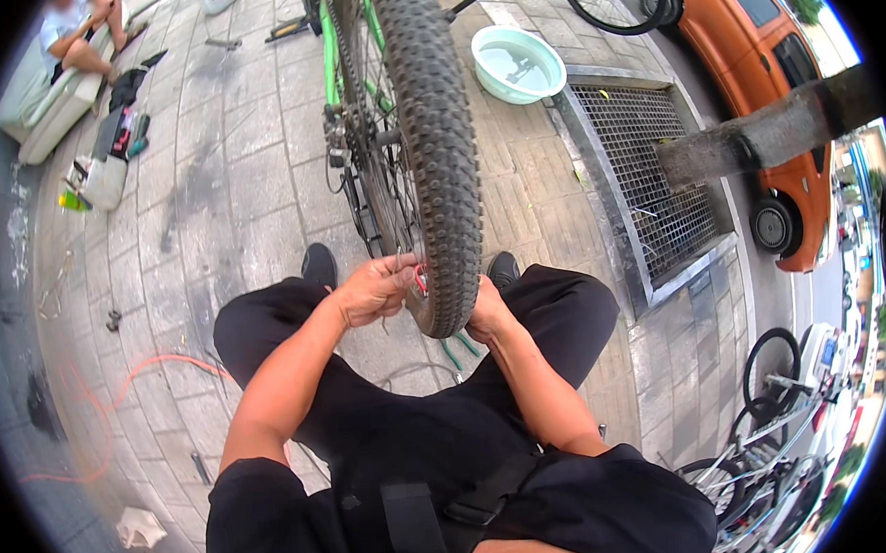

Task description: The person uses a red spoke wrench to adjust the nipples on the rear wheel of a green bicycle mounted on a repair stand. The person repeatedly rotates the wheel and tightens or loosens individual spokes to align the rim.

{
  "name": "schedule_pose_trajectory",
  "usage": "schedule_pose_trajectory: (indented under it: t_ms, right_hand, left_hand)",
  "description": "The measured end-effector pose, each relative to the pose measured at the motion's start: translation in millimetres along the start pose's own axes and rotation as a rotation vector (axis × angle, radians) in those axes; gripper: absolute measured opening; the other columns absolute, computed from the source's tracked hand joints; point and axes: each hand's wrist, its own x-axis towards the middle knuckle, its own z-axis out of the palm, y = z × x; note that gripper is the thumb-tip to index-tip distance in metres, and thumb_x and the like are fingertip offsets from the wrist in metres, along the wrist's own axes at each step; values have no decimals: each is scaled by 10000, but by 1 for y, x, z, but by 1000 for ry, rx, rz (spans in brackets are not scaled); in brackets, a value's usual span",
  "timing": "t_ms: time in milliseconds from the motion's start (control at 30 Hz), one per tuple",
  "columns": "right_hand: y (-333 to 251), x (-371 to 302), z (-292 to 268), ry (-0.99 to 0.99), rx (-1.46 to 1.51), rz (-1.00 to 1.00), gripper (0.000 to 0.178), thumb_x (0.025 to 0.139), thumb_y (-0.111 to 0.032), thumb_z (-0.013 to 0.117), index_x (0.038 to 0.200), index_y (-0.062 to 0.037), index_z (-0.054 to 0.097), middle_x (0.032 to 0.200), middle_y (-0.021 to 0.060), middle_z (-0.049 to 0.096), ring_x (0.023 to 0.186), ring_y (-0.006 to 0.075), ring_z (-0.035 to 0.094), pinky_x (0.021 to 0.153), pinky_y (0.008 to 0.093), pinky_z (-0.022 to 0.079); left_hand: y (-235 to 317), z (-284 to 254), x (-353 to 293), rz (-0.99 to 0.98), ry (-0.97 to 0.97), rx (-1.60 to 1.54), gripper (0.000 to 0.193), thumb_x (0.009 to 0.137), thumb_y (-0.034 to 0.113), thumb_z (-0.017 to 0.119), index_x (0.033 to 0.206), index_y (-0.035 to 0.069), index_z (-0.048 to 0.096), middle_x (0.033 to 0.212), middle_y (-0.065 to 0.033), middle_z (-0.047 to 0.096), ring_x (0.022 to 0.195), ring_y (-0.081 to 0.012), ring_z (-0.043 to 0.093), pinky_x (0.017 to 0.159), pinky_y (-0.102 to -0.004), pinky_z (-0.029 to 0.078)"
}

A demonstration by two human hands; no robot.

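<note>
A bicycle wheel with a knobbly black tyre [436, 127] stands upright in front of me, part of a bicycle with a green frame [330, 52]. My left hand [376, 289] is at the left side of the wheel's near end, thumb and fingers pinched together by the rim. Thin wire-like pieces and a small red part [421, 278] show at its fingertips; what exactly it grips is unclear. On the tyre's other side is my right hand [487, 312], its fingers mostly hidden behind the rubber. Green tool-like handles [454, 353] show just below it.
Right of the wheel are a pale green basin [518, 64] of water, a metal grate [645, 156] and a tree trunk [756, 138]. An orange vehicle [751, 40] and parked bicycles [762, 440] stand beyond. An orange hose [157, 361] lies left; a person [75, 40] sits far left.
</note>
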Motion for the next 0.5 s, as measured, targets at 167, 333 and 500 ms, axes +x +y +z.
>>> schedule_pose_trajectory:
  t_ms: [167, 333, 500]
  right_hand:
    - [19, 17, -14, -55, 58, 8, 252, 956, -121, 704, 1170, 9, 678, 948, 60, 701, 758, 118, 647, 647, 263, 517]
    - [31, 26, -16, -35, 82, 26, 292, 906, -97, 718, 1159, 14, 621, 796, 12, 624, 582, 81, 519, 525, 234, 389]
    - [48, 43, -24, 50, -28, -4, 307, 902, -134, 736, 1179, -21, 666, 833, -9, 650, 618, 76, 523, 562, 247, 399]
  left_hand:
    - [-6, 1, 8, -57, -12, -122, 219, 1014, 258, 666, 1205, 152, 646, 652, 80, 523, 456, -37, 335, 426, -220, 277]
    - [-6, 3, 10, -17, 188, -3, 83, 931, 56, 716, 1011, 71, 704, 684, 12, 618, 460, -48, 438, 400, -230, 295]
    - [-9, 19, 26, 367, 453, 630, 139, 951, 159, 724, 988, 25, 729, 817, -7, 706, 642, -133, 627, 582, -285, 493]
